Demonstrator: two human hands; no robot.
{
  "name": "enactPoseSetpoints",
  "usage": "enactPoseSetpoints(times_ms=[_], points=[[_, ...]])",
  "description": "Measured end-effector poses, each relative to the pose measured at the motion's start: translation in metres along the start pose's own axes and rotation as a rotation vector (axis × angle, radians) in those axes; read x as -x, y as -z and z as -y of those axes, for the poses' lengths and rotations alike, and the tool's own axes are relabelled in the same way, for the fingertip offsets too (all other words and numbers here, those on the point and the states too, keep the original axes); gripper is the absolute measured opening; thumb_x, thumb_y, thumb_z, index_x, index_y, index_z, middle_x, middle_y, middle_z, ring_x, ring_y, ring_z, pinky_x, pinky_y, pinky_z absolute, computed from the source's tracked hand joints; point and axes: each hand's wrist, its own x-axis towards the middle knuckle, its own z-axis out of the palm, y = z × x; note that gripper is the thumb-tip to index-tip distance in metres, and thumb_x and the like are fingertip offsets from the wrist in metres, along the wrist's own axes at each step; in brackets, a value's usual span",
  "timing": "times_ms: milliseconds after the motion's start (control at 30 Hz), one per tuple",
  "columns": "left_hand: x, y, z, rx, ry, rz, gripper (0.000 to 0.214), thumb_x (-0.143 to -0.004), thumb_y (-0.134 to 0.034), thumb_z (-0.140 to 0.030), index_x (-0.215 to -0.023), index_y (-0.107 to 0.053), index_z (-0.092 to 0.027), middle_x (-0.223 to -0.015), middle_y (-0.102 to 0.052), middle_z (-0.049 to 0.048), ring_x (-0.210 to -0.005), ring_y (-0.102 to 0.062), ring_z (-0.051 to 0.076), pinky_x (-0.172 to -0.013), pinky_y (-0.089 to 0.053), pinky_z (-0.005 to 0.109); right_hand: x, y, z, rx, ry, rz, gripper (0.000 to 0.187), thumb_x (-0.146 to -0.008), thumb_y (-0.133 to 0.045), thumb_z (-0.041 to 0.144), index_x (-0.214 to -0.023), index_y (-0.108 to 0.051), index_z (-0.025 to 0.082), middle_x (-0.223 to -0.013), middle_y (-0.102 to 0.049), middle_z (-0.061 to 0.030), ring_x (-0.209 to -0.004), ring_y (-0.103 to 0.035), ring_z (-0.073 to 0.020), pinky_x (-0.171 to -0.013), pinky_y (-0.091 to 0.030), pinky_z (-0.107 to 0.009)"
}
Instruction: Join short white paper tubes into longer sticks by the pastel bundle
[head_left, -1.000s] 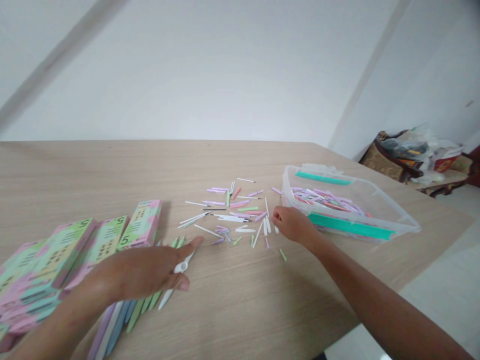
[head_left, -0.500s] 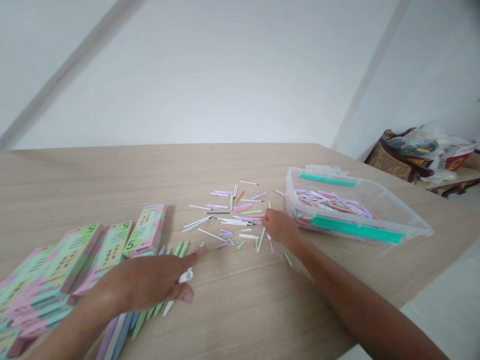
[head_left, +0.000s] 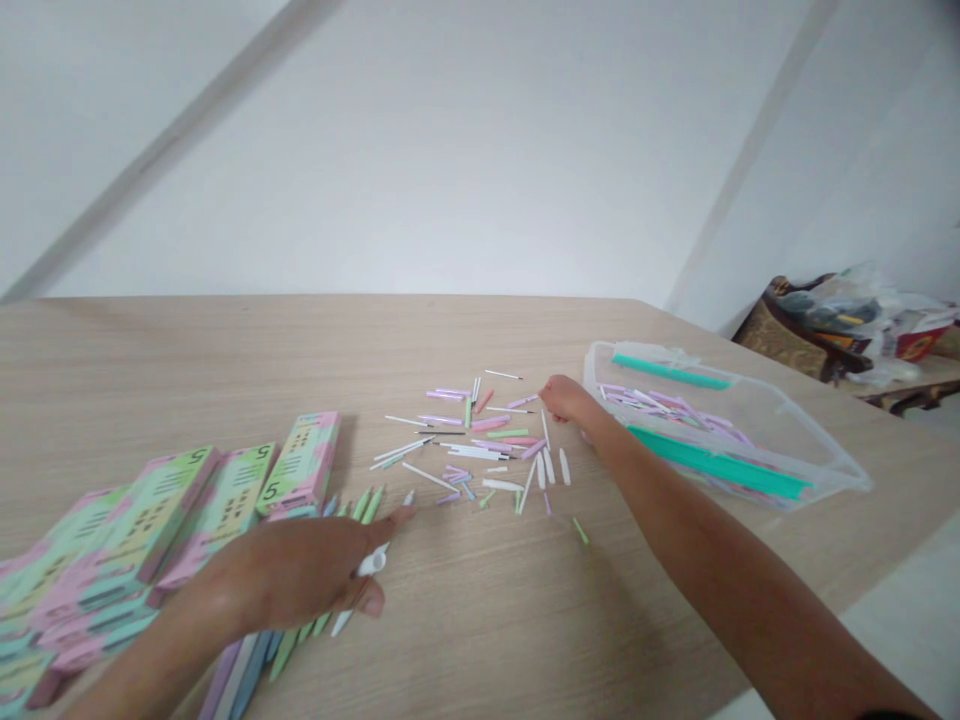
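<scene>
My left hand (head_left: 307, 568) lies on the wooden table (head_left: 225, 360) over a row of pastel pens (head_left: 255, 655), its fingers closed on a white pen (head_left: 365, 575), forefinger pointing out. My right hand (head_left: 568, 400) reaches across to the far right edge of a scatter of pen parts (head_left: 480, 445), thin white refills and pink, purple and green barrels. Its fingers are curled down at a small piece beside the clear tub; what they pinch is too small to name.
A clear plastic tub (head_left: 787, 455) with teal strips and several pastel pen pieces stands at the right. Pastel pen boxes (head_left: 150, 520) printed with a "5" lie in a row at the left. A cluttered chair (head_left: 847, 320) stands beyond the table's right edge.
My right hand has moved from the near side of the scattered parts to their far right edge by the tub. The left hand has stayed on the white pen.
</scene>
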Motion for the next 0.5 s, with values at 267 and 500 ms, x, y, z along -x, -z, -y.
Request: enactPoseSetpoints(times_ms=[267, 500], points=[[0.000, 0.000, -0.001, -0.031, 0.008, -0.029, 0.065, -0.083, -0.047, -0.041, -0.140, -0.017, -0.030, -0.118, -0.058, 0.0131, -0.103, -0.056, 0.034, -0.084, -0.045, 0.050, -0.003, -0.027, 0.017, 0.153, 0.171, -0.115, 0.033, -0.087, -0.053, 0.032, -0.114, -0.053, 0.013, -0.113, -0.055, -0.0094, -0.095, -0.056, -0.0192, -0.080, -0.048, -0.039], [0.005, 0.006, -0.005, -0.003, 0.012, -0.013, 0.066, -0.082, -0.050, -0.042, -0.139, -0.021, -0.031, -0.114, -0.060, 0.0136, -0.101, -0.057, 0.034, -0.082, -0.046, 0.048, 0.010, -0.025, 0.031, 0.198, 0.269, -0.218, 0.022, -0.087, -0.048, 0.018, -0.104, -0.056, 0.008, -0.107, -0.058, -0.0150, -0.100, -0.054, -0.0216, -0.083, -0.041, -0.034]])
